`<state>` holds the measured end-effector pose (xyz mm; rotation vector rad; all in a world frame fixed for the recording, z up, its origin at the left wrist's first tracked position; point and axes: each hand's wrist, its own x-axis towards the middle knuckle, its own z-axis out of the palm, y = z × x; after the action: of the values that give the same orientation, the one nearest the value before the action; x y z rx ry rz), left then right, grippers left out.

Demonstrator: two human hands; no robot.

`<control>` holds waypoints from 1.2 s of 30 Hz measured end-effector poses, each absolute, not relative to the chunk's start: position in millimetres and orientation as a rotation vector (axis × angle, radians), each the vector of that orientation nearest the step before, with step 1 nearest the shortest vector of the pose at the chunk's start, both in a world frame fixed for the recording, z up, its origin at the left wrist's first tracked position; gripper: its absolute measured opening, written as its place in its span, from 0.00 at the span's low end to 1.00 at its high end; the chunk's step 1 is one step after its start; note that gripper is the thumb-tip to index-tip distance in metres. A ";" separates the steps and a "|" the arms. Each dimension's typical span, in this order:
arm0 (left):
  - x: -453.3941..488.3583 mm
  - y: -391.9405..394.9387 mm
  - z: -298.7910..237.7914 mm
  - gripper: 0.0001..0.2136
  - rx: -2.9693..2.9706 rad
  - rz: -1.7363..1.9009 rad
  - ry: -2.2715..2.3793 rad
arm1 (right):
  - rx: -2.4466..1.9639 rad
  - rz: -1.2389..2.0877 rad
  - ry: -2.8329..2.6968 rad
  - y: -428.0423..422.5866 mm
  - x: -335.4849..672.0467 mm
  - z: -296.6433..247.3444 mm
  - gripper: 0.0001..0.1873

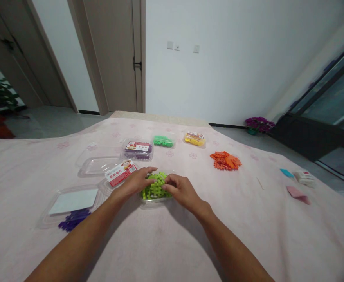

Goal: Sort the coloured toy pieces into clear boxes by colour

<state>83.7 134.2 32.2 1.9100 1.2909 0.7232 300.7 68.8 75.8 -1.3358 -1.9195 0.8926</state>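
A clear plastic box point(157, 203) stands in front of me, filled with lime-green snowflake-like interlocking plastic pieces point(157, 187). At its left side is my left hand point(141, 180), with thumb and forefinger apart and touching the box edge or the pieces. From the right my right hand point(179, 190) bends its fingers and pinches a lime-green piece at the top of the heap. Its fingers partly cover the box's right side. A clear lid with a red-and-white label point(121, 172) lies beside my left wrist, partly hidden by it.
Closed boxes of purple point(137, 150), green point(163, 141) and yellow pieces point(194, 139) stand farther back. Orange pieces point(225, 161) lie loose at right. An open box with a white card point(73, 201) and purple pieces point(73, 219) sits left. A white packet point(304, 178) lies far right.
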 end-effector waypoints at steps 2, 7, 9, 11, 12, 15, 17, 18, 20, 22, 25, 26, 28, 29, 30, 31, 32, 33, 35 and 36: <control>84.8 134.1 34.8 0.26 1.906 0.732 1.289 | -1.336 0.859 -1.942 64.7 297.7 75.9 0.02; 87.6 122.1 50.2 0.25 1.903 0.794 1.312 | -1.349 0.576 -1.992 58.0 298.9 81.5 0.06; 89.6 113.6 54.0 0.25 1.957 0.790 1.312 | -1.338 0.468 -1.990 57.7 301.3 83.8 0.08; 91.8 105.6 54.3 0.25 2.031 0.768 1.319 | -1.322 0.385 -1.995 58.6 302.9 84.1 0.09; 92.7 102.5 53.3 0.25 2.072 0.750 1.333 | -1.318 0.357 -2.004 59.2 303.2 83.3 0.09; 92.9 97.9 48.8 0.29 2.174 0.659 1.387 | -1.260 0.412 -2.102 61.1 302.7 78.2 0.10; 91.3 98.4 45.9 0.32 2.215 0.567 1.386 | -1.201 0.515 -2.154 62.1 302.9 74.4 0.11; 90.4 99.2 44.7 0.34 2.225 0.527 1.377 | -1.191 0.543 -2.144 62.5 303.5 73.1 0.12; 89.4 101.0 42.1 0.35 2.247 0.474 1.371 | -1.230 0.537 -2.077 63.2 305.8 72.0 0.13; 89.9 101.9 39.6 0.34 2.272 0.452 1.386 | -1.289 0.512 -2.056 63.9 308.4 72.7 0.12; 91.7 101.0 38.1 0.33 2.299 0.415 1.427 | -1.286 0.526 -2.160 66.1 311.1 75.2 0.09; 91.8 100.4 38.8 0.34 2.307 0.400 1.424 | -1.268 0.530 -2.176 67.6 311.9 75.9 0.09; 89.0 99.4 42.6 0.33 2.326 0.413 1.376 | -1.258 0.522 -2.124 71.6 314.9 76.5 0.10; 85.7 99.4 45.6 0.32 2.336 0.454 1.342 | -1.272 0.512 -2.068 73.7 317.3 76.4 0.10; 80.8 99.8 49.2 0.30 2.341 0.529 1.332 | -1.297 0.497 -2.004 75.7 320.3 75.9 0.10; 74.1 100.6 52.9 0.28 2.338 0.633 1.356 | -1.328 0.478 -1.943 77.0 323.7 75.1 0.10; 65.6 102.1 56.5 0.27 2.331 0.752 1.417 | -1.353 0.453 -1.900 77.4 327.2 73.9 0.10; 55.6 104.0 59.7 0.26 2.321 0.863 1.513 | -1.358 0.424 -1.886 76.8 330.4 72.3 0.10; 32.5 109.0 63.3 0.25 2.318 0.979 1.777 | -1.306 0.368 -1.956 72.5 334.6 67.5 0.16; 20.7 111.8 63.4 0.25 2.329 0.941 1.915 | -1.260 0.347 -2.032 69.4 335.3 64.3 0.24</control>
<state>20.7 111.8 63.4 2.3289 1.9149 0.9407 335.3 69.4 64.3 -1.2604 -2.0320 0.3472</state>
